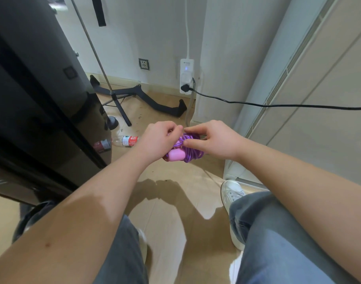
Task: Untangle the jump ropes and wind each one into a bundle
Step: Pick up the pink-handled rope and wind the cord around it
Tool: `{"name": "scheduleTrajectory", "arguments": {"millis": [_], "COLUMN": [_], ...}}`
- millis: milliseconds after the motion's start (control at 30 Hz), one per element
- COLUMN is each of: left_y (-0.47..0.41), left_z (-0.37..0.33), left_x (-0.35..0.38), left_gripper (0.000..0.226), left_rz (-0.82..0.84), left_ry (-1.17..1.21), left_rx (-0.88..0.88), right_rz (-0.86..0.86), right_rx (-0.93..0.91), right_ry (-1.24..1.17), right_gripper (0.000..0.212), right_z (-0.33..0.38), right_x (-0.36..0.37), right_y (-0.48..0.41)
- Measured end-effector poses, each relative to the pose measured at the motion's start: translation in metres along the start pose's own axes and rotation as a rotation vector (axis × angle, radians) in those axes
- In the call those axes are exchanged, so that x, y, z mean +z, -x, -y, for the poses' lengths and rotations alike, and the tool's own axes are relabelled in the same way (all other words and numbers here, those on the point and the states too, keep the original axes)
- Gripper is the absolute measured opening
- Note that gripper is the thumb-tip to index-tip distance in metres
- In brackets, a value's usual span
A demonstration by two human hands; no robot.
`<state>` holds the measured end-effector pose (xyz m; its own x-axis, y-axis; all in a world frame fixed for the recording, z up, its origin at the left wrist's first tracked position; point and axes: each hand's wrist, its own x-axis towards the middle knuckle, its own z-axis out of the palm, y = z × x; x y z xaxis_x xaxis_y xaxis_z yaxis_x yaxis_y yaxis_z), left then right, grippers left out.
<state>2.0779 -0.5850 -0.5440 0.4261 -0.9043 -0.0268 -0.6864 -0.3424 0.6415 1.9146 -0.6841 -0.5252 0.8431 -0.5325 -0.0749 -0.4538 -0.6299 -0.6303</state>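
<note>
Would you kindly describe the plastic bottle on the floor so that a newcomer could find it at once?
Start at the tall black cabinet on the left. At its foot, on the tan floor, just left of the left hand, lies the clear plastic bottle. It alone is transparent, on its side, with a red-and-white label.

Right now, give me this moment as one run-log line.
left hand: holds purple rope bundle | right hand: pinches same bundle | pink handles: in bundle, near left palm
</note>
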Motion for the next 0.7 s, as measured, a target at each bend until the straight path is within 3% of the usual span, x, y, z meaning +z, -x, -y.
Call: {"name": "scheduleTrajectory", "arguments": {"millis": [100, 333, 533, 700], "left_y": [-0.001, -0.001, -0.001, -0.005], "left_z": [-0.002, -0.009, -0.014, -0.013], "left_x": [0.002, 0.002, 0.005, 0.010], "left_gripper": [0.024, 0.020, 0.010, 0.014], "left_rz": [-0.040, 0.013, -0.007, -0.069], "left_ry": [0.058, 0.616, 0.609, 0.608], "left_rx": [-0.029, -0.097, -0.108, -0.169], "right_rz": [-0.081, -0.276, -0.374, -0.398], "right_rx": [-0.011, 0.120, 0.060, -0.142], "right_ry": [-0.039, -0.023, 0.056, 0.262], "right_gripper": [0.024, 0.029, 0.027, 0.027], "right_z": [0.003, -0.003, -0.004, -0.007], "right_x": [0.001, -0.009, -0.012, -0.015], "right_y": [-0.001, -0.003, -0.003, -0.003]}}
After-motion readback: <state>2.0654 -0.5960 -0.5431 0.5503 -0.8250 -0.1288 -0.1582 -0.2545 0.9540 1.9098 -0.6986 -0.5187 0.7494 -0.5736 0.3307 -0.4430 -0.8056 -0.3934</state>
